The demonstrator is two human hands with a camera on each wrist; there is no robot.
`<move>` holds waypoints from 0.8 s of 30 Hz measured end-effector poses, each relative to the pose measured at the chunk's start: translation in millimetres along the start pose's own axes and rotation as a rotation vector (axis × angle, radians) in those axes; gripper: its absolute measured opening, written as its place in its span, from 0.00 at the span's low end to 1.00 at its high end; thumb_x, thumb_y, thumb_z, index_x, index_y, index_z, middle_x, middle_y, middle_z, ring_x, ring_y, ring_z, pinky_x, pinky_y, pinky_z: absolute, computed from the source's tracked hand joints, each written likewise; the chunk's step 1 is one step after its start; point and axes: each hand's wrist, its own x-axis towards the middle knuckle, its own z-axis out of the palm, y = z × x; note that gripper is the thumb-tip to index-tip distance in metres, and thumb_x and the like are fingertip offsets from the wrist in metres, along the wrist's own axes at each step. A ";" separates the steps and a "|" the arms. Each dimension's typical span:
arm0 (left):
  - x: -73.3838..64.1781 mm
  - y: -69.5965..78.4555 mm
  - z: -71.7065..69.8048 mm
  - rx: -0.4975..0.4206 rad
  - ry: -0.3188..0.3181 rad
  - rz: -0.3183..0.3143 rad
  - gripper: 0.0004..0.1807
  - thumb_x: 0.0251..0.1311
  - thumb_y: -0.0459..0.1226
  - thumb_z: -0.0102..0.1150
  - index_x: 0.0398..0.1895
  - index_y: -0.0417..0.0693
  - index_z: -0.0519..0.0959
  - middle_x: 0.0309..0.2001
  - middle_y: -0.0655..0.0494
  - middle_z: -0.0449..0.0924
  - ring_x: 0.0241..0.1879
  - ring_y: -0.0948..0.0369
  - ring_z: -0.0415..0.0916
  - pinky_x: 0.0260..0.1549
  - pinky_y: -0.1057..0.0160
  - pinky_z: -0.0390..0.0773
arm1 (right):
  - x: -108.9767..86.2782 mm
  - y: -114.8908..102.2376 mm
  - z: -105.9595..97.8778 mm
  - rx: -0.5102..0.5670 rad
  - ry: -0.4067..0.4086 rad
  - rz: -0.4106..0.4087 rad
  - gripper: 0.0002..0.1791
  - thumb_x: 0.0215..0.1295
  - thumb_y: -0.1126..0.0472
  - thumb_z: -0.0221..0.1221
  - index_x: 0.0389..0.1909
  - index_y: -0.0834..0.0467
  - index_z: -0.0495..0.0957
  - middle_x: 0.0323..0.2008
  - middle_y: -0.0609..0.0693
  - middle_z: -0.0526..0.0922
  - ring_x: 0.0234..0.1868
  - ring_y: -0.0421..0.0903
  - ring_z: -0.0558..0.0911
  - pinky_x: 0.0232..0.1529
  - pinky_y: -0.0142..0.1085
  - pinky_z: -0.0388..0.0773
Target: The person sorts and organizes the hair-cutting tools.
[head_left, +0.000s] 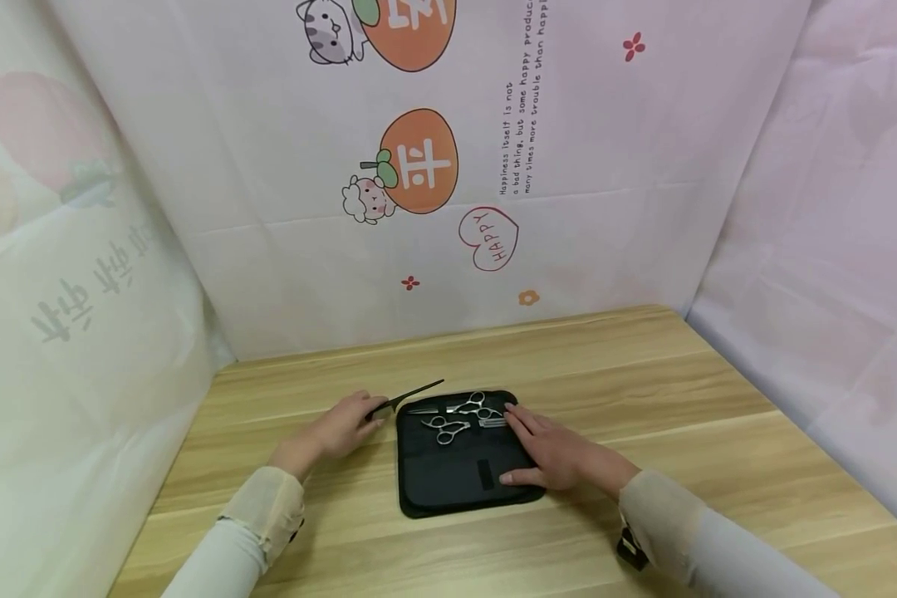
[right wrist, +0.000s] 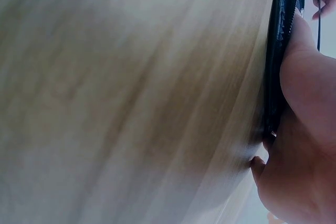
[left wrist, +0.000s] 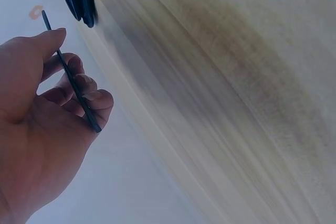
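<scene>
My left hand (head_left: 347,425) holds a thin black comb (head_left: 411,394) with a long, narrow tail, at the upper left corner of a black zip case (head_left: 448,477). In the left wrist view, the comb (left wrist: 73,82) shows edge-on between thumb and curled fingers. The case lies open on the table with silver scissors (head_left: 445,430) and other metal shears (head_left: 474,404) in its upper part. My right hand (head_left: 556,457) rests on the case's right edge, thumb spread over the inside, other fingers near the upper right corner. Some of its fingertips touch the table in the right wrist view.
The wood-grain table (head_left: 329,515) extends around the case. A white printed cloth (head_left: 568,208) hangs behind the table's far edge, with more cloth at both sides. A small black object (head_left: 631,548) sits at the right sleeve's cuff.
</scene>
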 end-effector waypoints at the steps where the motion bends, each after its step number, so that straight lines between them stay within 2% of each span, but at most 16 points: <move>1: -0.3 1.3 0.1 0.002 0.001 0.009 0.24 0.75 0.35 0.55 0.69 0.33 0.71 0.42 0.48 0.75 0.36 0.59 0.66 0.37 0.56 0.69 | -0.2 -0.5 -0.5 0.003 0.001 -0.002 0.61 0.64 0.20 0.48 0.82 0.62 0.47 0.82 0.59 0.42 0.80 0.59 0.50 0.75 0.53 0.57; 9: 0.5 7.5 1.1 0.020 0.017 0.080 0.24 0.74 0.34 0.56 0.68 0.32 0.71 0.38 0.51 0.73 0.35 0.60 0.65 0.38 0.56 0.69 | -1.8 -3.2 -4.9 0.022 0.003 -0.017 0.61 0.65 0.21 0.48 0.81 0.65 0.48 0.81 0.62 0.44 0.79 0.62 0.51 0.74 0.56 0.56; 16: -0.5 11.9 1.9 0.029 0.005 0.072 0.24 0.74 0.34 0.56 0.69 0.32 0.71 0.38 0.52 0.71 0.34 0.60 0.64 0.38 0.55 0.70 | -0.3 -1.0 -3.0 0.005 -0.017 0.010 0.61 0.65 0.21 0.48 0.82 0.62 0.46 0.82 0.59 0.42 0.80 0.59 0.50 0.75 0.54 0.56; 24: -3.4 21.1 0.6 0.008 -0.006 0.070 0.24 0.75 0.35 0.56 0.69 0.32 0.71 0.42 0.48 0.76 0.36 0.59 0.68 0.40 0.53 0.72 | 1.5 -0.2 -3.3 0.016 -0.042 0.020 0.61 0.65 0.21 0.48 0.82 0.60 0.44 0.83 0.57 0.40 0.80 0.59 0.49 0.76 0.53 0.55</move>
